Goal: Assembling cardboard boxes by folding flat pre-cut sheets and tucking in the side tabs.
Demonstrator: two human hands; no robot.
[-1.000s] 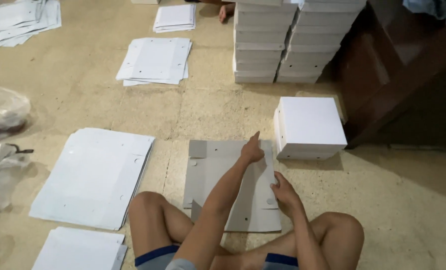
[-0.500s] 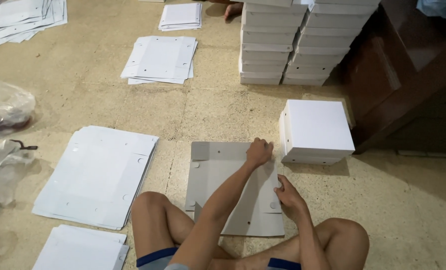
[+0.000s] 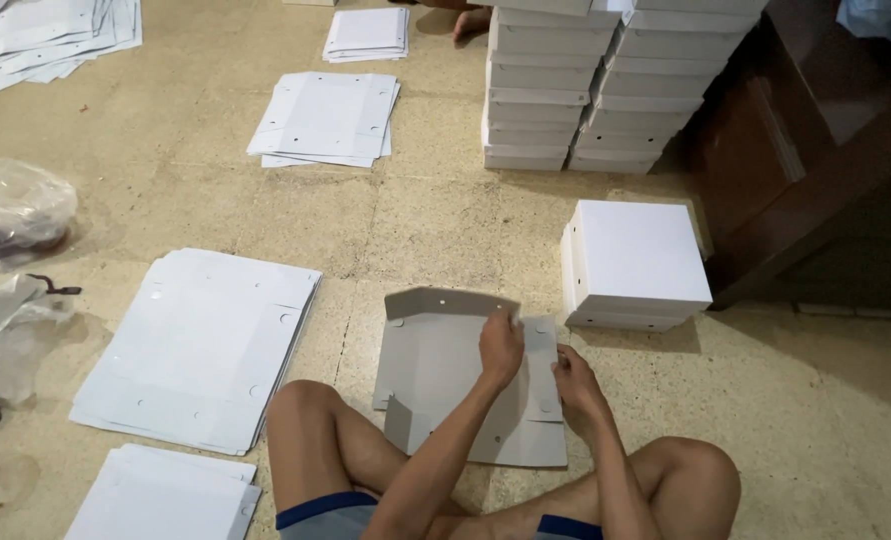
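My left hand pinches the upper right corner of the grey box blank, fingers pressed together on the side flap where it starts to lift; my right hand grips the outer edge of the same flap, fingers curled shut on the card. The blank lies grey side up on the floor between my knees, its top flap already bent upward. Judged: thin card, light, stiff along the panels but ready to bend at the scored lines, easily creased if pulled mid-panel; best held at flap edges beside a fold. Just right of it, two folded white boxes; to the left, a pile of flat white blanks; farther back, tall stacks of finished boxes.
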